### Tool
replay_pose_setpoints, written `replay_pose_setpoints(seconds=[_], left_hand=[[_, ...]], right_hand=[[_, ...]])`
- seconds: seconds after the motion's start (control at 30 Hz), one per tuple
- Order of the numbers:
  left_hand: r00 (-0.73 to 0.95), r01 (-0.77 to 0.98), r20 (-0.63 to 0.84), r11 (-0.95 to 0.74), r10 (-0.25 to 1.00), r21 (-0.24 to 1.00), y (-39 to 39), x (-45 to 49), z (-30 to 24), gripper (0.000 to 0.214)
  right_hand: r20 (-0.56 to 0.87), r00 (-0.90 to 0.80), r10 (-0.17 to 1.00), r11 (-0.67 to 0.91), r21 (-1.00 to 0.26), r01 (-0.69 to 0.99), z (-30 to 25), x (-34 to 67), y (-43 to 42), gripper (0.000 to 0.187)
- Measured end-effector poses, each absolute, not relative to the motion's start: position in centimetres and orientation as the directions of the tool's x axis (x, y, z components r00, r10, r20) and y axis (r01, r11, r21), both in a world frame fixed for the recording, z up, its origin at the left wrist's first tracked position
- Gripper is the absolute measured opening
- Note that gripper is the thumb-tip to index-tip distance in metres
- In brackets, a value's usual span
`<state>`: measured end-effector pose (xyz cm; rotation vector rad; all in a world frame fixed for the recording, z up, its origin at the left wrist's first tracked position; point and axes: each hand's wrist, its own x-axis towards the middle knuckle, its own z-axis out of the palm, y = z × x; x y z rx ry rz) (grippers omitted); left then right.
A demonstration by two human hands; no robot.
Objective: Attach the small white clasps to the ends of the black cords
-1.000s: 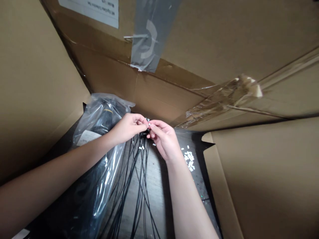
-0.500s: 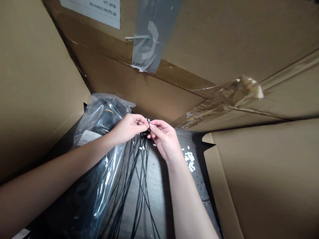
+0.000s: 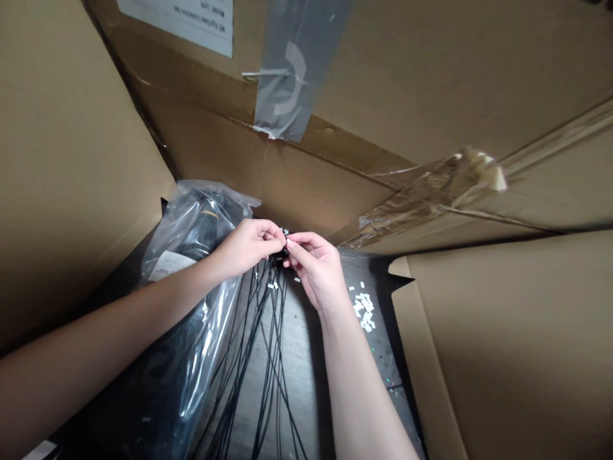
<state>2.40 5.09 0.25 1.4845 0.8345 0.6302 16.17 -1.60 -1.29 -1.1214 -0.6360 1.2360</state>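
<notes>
My left hand (image 3: 253,248) and my right hand (image 3: 317,267) meet fingertip to fingertip, both closed in a pinch. A tiny white piece (image 3: 287,241) shows at the right thumb and fingertip. What the left fingertips hold is hidden; it is too small to make out. Right below and behind the hands, thin black wires (image 3: 249,338) fan out toward the bottom of the view. Several small white pieces (image 3: 272,285) lie among these wires, and dark ends bunch behind the fingers. To the right of my right wrist lies a loose pile of similar white pieces (image 3: 364,310).
A clear plastic bag (image 3: 218,319) of black wires with a white label lies under my left forearm. Cardboard walls (image 3: 306,182) stand at the back and left, with tape across the back one. A cardboard flap (image 3: 507,332) lies at the right.
The white piece at the fingertips shows slightly less, and my right hand has shifted a touch to the left. Everything else stays in place.
</notes>
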Motion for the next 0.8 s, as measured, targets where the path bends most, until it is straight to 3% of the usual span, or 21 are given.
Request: replay_pose_setpoints(seconds=[0.8], left_hand=[[0.562,0.168,-0.086,-0.012,0.823,0.986,5.11,2.17,0.88,0.018]], right_hand=[[-0.165,0.306,0.938,-0.035,-0.920,-0.390,-2.08,15.64,-0.81,0.023]])
